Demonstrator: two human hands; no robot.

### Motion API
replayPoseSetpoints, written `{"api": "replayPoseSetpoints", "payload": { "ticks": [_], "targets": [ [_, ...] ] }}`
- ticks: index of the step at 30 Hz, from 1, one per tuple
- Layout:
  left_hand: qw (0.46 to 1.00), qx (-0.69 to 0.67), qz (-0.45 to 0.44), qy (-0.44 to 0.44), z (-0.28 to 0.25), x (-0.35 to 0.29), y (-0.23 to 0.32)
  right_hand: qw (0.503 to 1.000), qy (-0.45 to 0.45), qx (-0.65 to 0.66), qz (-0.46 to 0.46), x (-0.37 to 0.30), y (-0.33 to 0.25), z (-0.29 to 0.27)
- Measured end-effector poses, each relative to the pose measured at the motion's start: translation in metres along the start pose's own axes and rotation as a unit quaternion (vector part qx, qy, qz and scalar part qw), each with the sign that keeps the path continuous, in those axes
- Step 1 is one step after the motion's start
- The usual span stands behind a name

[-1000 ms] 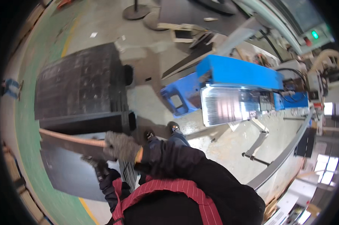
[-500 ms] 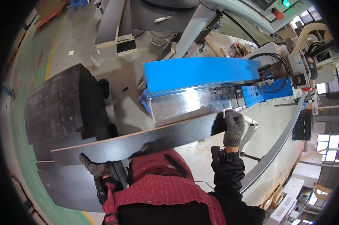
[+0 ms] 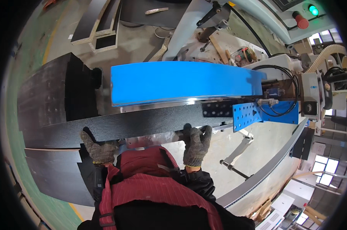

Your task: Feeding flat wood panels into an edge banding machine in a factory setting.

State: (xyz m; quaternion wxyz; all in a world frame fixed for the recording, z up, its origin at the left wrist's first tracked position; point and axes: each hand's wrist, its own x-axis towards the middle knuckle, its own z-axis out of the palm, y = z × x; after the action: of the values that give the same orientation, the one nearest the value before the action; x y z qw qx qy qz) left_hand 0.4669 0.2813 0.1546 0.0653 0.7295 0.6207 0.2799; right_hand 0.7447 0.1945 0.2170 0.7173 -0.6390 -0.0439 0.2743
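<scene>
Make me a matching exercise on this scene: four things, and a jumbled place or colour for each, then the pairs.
Things
1. Left hand
2. Long board
3. Right hand
4. Round button

Places and colours
A. Red, beside a green light
B. Nearer the perforated blue plate
C. Nearer the stacked dark panels
D. Dark, alongside the long blue cover

Pairs: 1-C, 2-D, 3-B, 4-A

The gloved left hand (image 3: 99, 150) stretches one digit (image 3: 87, 138) forward and leftward. The gloved right hand (image 3: 196, 148) points its fingers (image 3: 195, 135) forward.
</scene>
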Motion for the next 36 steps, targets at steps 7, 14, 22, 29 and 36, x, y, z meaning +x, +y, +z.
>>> {"api": "replayPoseSetpoints", "payload": {
  "ticks": [7,14,22,29,36],
  "targets": [
    [0.993,0.061,-0.072,-0.076,0.004,0.002,-0.033,0.974,0.001,-0.221,-0.042,0.032,-0.009,-0.004],
    [0.938,0.346,-0.008,0.035,-0.065,0.035,-0.138,0.970,0.103,-0.207,-0.072,0.068,-0.033,-0.026],
    [0.756,-0.514,-0.386,0.124,-0.078,0.041,-0.175,0.937,0.141,-0.288,-0.137,0.078,-0.025,-0.035],
    [0.820,-0.432,-0.371,0.058,-0.088,0.042,-0.129,0.911,0.132,-0.347,-0.180,0.100,-0.048,-0.055],
    [0.849,-0.430,-0.307,0.029,-0.081,0.022,-0.072,0.888,0.127,-0.370,-0.241,0.153,-0.033,-0.108]
  ]
}}
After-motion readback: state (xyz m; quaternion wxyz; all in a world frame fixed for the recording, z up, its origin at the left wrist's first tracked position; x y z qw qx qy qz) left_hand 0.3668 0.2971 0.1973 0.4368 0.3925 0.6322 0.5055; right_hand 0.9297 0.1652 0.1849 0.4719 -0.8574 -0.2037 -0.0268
